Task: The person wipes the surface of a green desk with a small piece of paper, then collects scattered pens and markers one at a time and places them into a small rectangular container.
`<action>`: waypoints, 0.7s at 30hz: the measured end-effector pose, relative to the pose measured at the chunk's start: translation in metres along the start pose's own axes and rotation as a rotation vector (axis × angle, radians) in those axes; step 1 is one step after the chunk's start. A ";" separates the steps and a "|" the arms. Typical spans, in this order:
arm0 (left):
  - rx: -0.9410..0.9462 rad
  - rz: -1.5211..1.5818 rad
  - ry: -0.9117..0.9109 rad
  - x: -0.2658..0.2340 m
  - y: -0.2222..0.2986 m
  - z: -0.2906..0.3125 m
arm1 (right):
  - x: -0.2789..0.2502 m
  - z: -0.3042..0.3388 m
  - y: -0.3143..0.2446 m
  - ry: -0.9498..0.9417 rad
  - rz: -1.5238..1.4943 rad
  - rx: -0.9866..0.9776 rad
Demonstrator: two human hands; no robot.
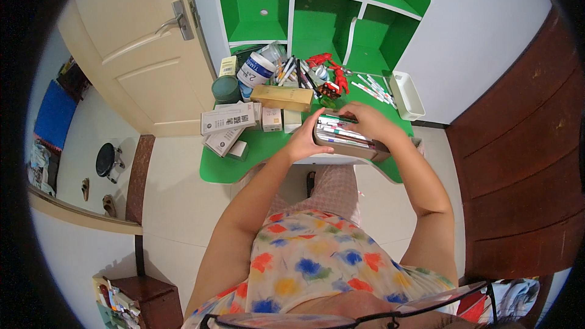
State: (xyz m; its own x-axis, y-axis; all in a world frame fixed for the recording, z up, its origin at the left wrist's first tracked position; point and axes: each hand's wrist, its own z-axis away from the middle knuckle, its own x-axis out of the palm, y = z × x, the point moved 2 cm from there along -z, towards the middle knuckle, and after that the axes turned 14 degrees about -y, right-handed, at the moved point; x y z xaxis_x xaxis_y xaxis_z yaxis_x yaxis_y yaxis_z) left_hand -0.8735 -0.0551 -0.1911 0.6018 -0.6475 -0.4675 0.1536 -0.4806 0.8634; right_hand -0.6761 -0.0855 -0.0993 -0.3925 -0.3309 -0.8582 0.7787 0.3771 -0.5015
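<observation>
A brownish open box packed with white marker pens sits at the front of the green desk. My left hand grips its left end, thumb on the near side and fingers on the far side. Curled over the far right part of the box is my right hand, its fingertips down at the markers; whether they pinch a single one is hidden. Beyond the right hand, several loose white markers lie by a white plastic tray.
Left on the green desk are white cartons, a long gold box, a dark green jar and a white-and-blue tub. Pens and a red toy figure lie behind. Green shelves rise at the back.
</observation>
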 end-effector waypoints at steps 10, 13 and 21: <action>0.040 -0.003 0.021 0.004 -0.006 -0.001 | 0.045 0.041 -0.013 0.000 0.294 -0.123; 0.045 -0.020 0.021 0.003 -0.008 -0.002 | 0.057 0.041 -0.014 -0.188 0.340 0.060; 0.068 -0.097 0.051 0.002 -0.006 -0.003 | 0.056 0.018 -0.006 -0.253 0.300 0.118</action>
State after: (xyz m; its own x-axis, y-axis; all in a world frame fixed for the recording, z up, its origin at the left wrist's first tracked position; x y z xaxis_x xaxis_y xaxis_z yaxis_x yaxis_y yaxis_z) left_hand -0.8706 -0.0523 -0.1965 0.6257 -0.5660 -0.5367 0.1608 -0.5797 0.7988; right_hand -0.6939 -0.1220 -0.1426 -0.0179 -0.4296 -0.9029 0.8967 0.3926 -0.2046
